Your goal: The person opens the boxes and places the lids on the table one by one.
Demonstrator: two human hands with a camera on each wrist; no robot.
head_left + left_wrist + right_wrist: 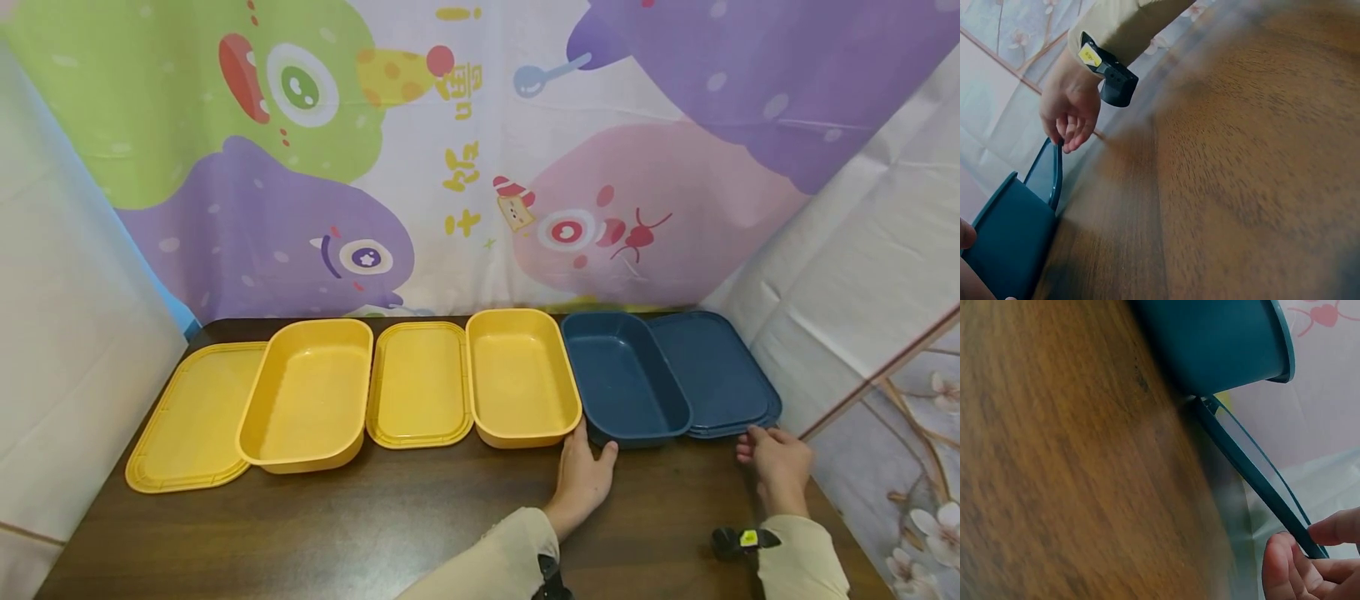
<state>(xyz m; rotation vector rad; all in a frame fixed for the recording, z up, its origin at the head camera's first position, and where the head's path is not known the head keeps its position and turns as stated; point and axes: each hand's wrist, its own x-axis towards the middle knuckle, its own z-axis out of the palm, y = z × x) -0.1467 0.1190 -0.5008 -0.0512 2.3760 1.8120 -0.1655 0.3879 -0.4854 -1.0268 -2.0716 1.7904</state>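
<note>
My right hand (pixel 782 471) pinches the near right corner of a dark blue lid (pixel 712 371) between thumb and fingers. In the right wrist view the lid (pixel 1254 478) slants, its pinched end raised from the table. Left of it sits a dark blue rectangular container (pixel 626 379), open at the top; its right side overlaps the lid in the head view. My left hand (pixel 583 479) is at the container's near left corner, fingers extended beside the neighbouring yellow container (pixel 522 375) and thumb at the blue one's front.
Farther left in the row lie a small yellow lid (pixel 420 383), a larger yellow container (pixel 307 396) and a large yellow lid (pixel 198 417). All stand along the back of a brown wooden table (pixel 337 533). A cartoon-printed cloth (pixel 450 275) hangs behind, with white panels at both sides.
</note>
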